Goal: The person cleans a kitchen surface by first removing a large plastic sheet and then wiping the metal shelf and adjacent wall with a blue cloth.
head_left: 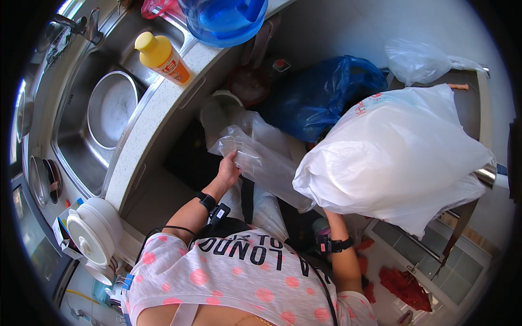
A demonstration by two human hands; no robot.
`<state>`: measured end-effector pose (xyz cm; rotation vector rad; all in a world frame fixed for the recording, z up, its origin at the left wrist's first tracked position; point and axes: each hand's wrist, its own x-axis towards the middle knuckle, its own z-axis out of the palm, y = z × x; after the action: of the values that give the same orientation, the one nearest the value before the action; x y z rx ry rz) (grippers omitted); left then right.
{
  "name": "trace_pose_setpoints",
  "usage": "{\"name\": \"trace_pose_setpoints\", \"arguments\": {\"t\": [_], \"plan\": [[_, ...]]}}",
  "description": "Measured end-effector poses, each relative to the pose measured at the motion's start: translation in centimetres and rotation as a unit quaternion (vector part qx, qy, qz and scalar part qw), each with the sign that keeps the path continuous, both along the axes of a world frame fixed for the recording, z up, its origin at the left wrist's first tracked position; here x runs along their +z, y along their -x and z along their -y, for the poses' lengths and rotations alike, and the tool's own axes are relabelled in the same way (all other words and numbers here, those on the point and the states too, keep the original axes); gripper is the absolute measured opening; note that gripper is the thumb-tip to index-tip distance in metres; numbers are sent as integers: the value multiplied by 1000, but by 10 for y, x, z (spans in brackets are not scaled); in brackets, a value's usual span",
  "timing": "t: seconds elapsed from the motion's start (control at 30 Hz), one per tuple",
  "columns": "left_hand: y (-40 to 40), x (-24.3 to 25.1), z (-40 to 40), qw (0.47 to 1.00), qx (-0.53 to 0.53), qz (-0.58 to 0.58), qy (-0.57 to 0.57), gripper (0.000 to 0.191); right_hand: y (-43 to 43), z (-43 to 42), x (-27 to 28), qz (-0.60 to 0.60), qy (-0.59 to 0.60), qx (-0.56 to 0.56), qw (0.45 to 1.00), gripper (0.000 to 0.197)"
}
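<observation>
My left hand [229,166] pinches the edge of a clear plastic bag [265,167], which stretches down and to the right across the space before my legs. My right hand [331,212] is mostly hidden under the left end of a large, full white plastic bag [391,163]; only the wrist side shows, and its fingers cannot be seen. The clear bag's lower right end meets the white bag near that hand. Behind them, a blue plastic bag [322,98] lies low beside the cabinet.
To the left, a steel sink [77,134] holds a round metal pan [113,110]. A yellow-capped bottle [167,59] and a blue water jug [228,20] stand on the counter's edge. A tied clear bag [416,61] rests at upper right; red pieces [405,287] lie on the floor.
</observation>
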<state>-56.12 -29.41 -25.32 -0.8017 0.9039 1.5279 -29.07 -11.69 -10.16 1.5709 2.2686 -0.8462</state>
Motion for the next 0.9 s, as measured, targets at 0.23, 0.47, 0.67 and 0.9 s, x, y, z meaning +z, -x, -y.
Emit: {"name": "trace_pose_setpoints", "arguments": {"t": [0.23, 0.47, 0.67, 0.9], "plan": [[16, 4, 8, 998, 31, 50, -25, 36, -42, 29, -14, -183, 339, -511, 769, 51], [26, 8, 8, 997, 23, 75, -23, 46, -25, 51, 41, -333, 242, -213, 886, 31], [25, 21, 12, 997, 28, 71, 0, 55, 58, 75, 142, -333, 150, 222, 904, 41], [22, -4, 37, 984, 100, 104, -108, 53, 115, 83, 179, -369, 83, 394, 837, 49]]}}
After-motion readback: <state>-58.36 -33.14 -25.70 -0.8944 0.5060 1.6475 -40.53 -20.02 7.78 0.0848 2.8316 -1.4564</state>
